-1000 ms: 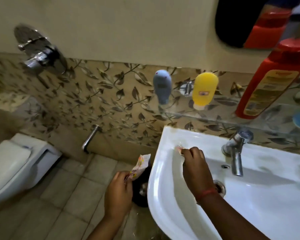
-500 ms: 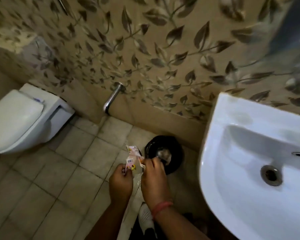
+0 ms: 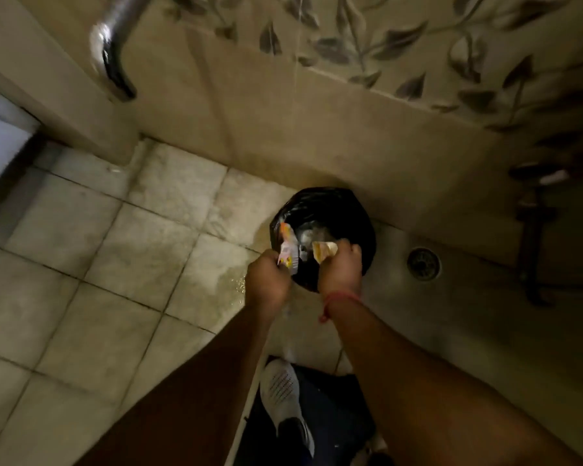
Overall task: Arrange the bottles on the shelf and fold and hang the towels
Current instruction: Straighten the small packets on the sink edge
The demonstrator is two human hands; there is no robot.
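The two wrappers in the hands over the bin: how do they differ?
The wrapper in the left hand is pale pink and white with orange and yellow print; the wrapper in the right hand is plain yellowish tan. The left wrapper looks longer and stands up past the fist; the right wrapper shows only a short crumpled end. Both are gripped over the black-lined bin, neither dropped yet.

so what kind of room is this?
Most likely a bathroom: tiled floor with a round floor drain, a leaf-patterned tiled wall, and a small bin lined with a black bag standing against it.
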